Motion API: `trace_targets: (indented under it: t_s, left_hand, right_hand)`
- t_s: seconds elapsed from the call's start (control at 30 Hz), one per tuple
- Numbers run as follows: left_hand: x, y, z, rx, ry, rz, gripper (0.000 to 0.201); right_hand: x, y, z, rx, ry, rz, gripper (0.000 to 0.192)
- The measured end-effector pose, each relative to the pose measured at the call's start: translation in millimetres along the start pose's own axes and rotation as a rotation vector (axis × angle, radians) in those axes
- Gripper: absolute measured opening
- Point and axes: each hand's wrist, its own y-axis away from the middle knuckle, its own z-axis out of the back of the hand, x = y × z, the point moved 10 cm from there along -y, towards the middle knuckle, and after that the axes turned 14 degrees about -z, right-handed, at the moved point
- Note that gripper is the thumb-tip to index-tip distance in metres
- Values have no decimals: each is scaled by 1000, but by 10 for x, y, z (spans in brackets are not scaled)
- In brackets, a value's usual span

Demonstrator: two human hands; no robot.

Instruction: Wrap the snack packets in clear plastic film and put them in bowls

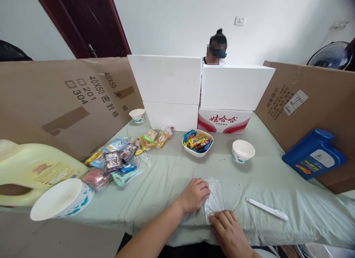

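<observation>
Clear plastic bag (215,195) lies near centre on the green-clothed desk (172,169), between both hands. Left hand (194,196): fingers together, bent onto the bag's left edge, likely stopping it sliding. Right hand (229,228): fingers close together over the near edge, probably keeping it flat; can't tell if either hand pinches the film.

Around, left to right: pale yellow jug (41,169) and large patterned bowl (83,202) at near left, then a loose pile of packaged snacks (113,162). Small bowl (139,118) far left, beside stacked white boxes (172,84), which wall off the far side; a person (217,47) sits behind. Dish (194,153) of wrapped snacks far centre, probably within reach. Right: another bowl (240,157), slim white tool (266,209), then blue bottle (313,154) against a cardboard panel (305,84), which blocks that side.
</observation>
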Motion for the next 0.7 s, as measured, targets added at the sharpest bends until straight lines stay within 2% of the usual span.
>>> trace_targets:
  t_s: [0.1,0.23,0.33,0.4,0.47,0.5,0.57,0.7]
  left_hand:
    - [-7,-4,-4,-1,37,-15,13]
    - [3,-7,6,-12,71,-7,15]
    - [8,-12,15,-10,88,6,16]
    - [7,-13,19,-2,94,11,17]
    - [9,-9,25,4,92,15,17]
    - [11,-7,27,5,88,15,16]
    - [5,-3,27,6,88,2,15]
    - [-29,-7,24,-4,128,-45,13]
  right_hand:
    - [62,-5,90,-38,-70,34,23]
    - [116,-235,289,-19,-118,128,25]
    - [99,-444,311,91,-177,139,16]
    - [72,-478,202,213,-185,114,25]
    - [45,-401,73,300,-160,93,33]
    - [32,-339,34,310,-149,86,29]
    - [18,-201,20,280,-154,82,19]
    - [13,-44,137,206,-249,71,29]
